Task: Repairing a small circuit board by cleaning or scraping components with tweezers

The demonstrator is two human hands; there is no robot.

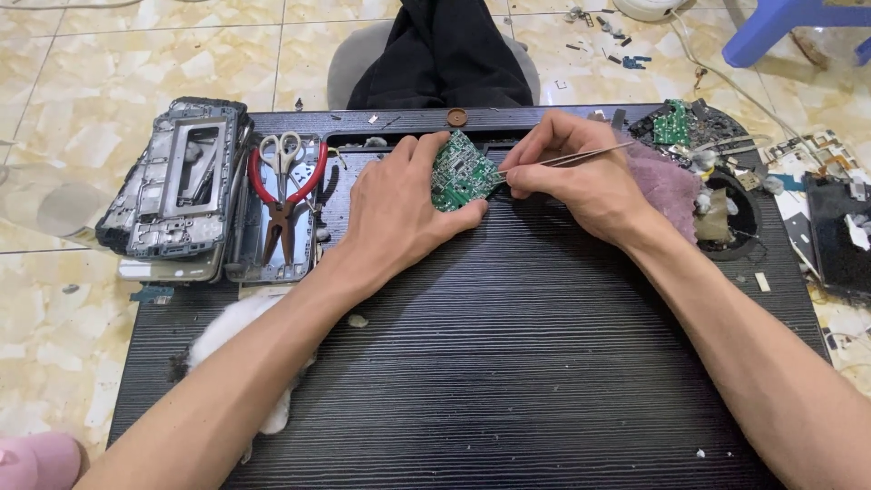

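Green circuit board (461, 172) sat tilted in our left hand (395, 213), pinched between thumb and fingers, above the black ribbed mat (508, 363). Our right hand (572, 172) squeezed thin metal tweezers (581, 156) against its edge. Red-handled pliers (283, 204) lay well apart.

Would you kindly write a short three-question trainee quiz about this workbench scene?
1. True or false: the left hand holds the green circuit board.
2. Which tool does the right hand grip: (a) scissors, (b) tweezers, (c) pliers?
3. What lies on the tray beside the red-handled pliers?

Key: 1 true; 2 b; 3 the scissors.
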